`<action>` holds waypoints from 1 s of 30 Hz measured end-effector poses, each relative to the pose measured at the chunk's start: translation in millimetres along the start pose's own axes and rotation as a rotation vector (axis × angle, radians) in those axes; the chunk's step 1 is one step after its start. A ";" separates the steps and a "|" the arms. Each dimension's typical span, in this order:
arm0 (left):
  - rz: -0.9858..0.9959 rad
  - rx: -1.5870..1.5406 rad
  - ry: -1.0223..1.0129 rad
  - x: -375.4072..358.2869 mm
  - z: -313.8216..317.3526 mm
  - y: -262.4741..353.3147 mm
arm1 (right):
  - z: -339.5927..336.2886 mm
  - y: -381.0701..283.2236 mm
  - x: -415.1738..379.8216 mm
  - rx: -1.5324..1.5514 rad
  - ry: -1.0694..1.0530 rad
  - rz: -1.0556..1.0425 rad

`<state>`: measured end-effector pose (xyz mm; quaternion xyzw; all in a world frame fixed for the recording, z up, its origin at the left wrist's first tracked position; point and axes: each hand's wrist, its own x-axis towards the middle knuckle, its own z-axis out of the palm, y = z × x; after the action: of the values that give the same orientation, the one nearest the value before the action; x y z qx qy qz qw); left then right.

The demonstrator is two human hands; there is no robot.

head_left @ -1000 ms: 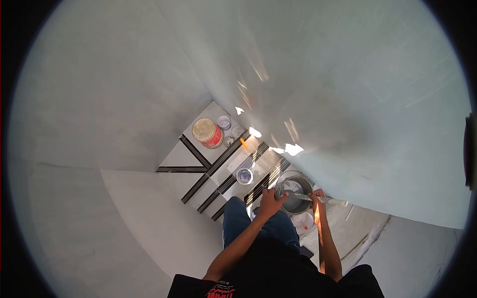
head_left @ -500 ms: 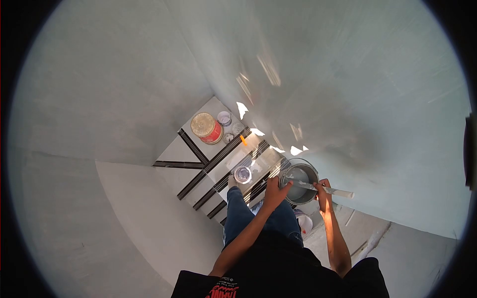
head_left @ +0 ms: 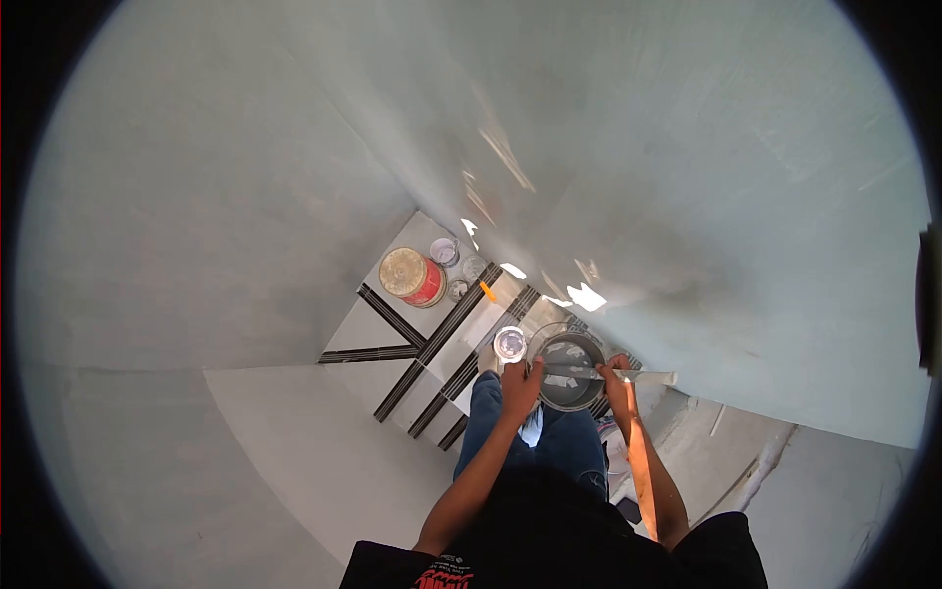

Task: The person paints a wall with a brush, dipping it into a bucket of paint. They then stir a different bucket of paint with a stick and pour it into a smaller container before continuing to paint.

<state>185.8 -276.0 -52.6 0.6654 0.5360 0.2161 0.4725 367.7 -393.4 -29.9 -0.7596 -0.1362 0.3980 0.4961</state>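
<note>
A grey metal bucket (head_left: pixel 572 401), its inside coated with grey and white paint, is in front of my thighs. A long flat paint-smeared stick (head_left: pixel 653 376) lies across its mouth, with its pale end jutting out to the right. My left hand (head_left: pixel 520 388) is closed on the bucket's left rim, thumb near the stick's left end. On the other side my right hand (head_left: pixel 618 385) is closed round the stick at the right rim; whether it also grips the rim is hard to tell. A small open paint tub (head_left: pixel 509 344) stands just beyond my left hand.
Lower down on the striped tiled steps are an upturned red bucket (head_left: pixel 422 283), a small white tub (head_left: pixel 444 252) and an orange piece (head_left: pixel 488 292). Grey-painted walls (head_left: pixel 687 196) enclose the stairwell. A pale ledge (head_left: pixel 726 452) is at the right.
The bucket, the stick and both hands have shifted a little left and down in view. The stick lies more level. The steps and small tub have shifted in view as my head moved.
</note>
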 end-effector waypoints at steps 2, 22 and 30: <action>-0.060 -0.090 0.000 13.3 -11.7 -7.4 | 22.1 8.9 5.1 0.055 -0.008 -0.019; -0.288 -0.006 -0.065 164.9 -4.0 -394.0 | 299.9 307.1 189.2 0.076 -0.009 0.276; -0.319 0.108 -0.104 169.0 43.4 -490.2 | 314.2 413.3 212.4 0.095 -0.020 0.408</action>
<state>26.9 -148.5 -531.4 0.6067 0.6205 0.0742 0.4914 194.9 -257.4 -545.9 -0.7433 0.0346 0.5036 0.4389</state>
